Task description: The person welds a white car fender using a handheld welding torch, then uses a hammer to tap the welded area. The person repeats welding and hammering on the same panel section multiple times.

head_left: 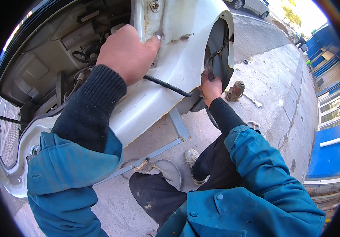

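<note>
An outdoor car repair spot on a paved street. A white car fender (166, 75) with the engine bay (63, 51) open beside it is the landmark. Just beyond the fender's wheel arch a rusty bottle jack (236, 90) stands on the concrete pavement (280, 94). Farther beyond, 1 parked car (253, 6) sits on the road; blue shopfronts (328, 63) line the pavement's far side.

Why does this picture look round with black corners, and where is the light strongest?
Head view: a fisheye lens gives the round frame with black rim and bends straight edges, such as the pavement lines. Sunlight falls hard on the white fender and blows out the sky at upper right; the engine bay lies in shade. The left hand and right hand look sharp.
</note>
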The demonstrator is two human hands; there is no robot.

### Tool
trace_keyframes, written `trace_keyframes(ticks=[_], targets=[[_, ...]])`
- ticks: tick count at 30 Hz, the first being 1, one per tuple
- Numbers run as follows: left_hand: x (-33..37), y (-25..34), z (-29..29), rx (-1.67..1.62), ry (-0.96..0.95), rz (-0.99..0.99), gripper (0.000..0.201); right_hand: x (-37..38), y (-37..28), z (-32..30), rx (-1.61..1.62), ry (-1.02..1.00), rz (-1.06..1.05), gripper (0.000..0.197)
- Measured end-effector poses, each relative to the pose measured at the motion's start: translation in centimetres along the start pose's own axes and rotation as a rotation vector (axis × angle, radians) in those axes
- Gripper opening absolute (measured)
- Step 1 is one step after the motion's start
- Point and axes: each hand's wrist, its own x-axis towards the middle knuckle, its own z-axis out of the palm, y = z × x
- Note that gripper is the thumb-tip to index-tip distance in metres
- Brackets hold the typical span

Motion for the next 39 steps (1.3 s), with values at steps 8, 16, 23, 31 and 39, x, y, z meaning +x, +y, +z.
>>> trace_keyframes(ticks=[8, 16, 23, 31, 39], targets=[[0.1, -0.1, 0.2, -0.002, 0.015, 0.009, 0.062, 0.5, 0.5, -0.1, 0.014, -0.018, -0.004, 0.045], [0.0, -0.1, 0.2, -0.001, 0.011, 0.0, 0.062, 1.5, 1.6, 0.4, 0.1, -0.016, -0.048, 0.036], [-0.1, -0.1, 0.3, -0.005, 0.022, 0.006, 0.063, 0.6, 0.6, -0.2, 0.045, -0.019, 0.021, 0.04], [-0.1, 0.0, 0.3, 0.004, 0.026, 0.002, 0.063, 0.7, 0.4, -0.1, 0.049, -0.015, 0.01, 0.039], [-0.1, 0.0, 0.1, -0.002, 0.013, 0.003, 0.062, 0.9, 0.7, -0.3, 0.049, -0.035, 0.02, 0.041]])
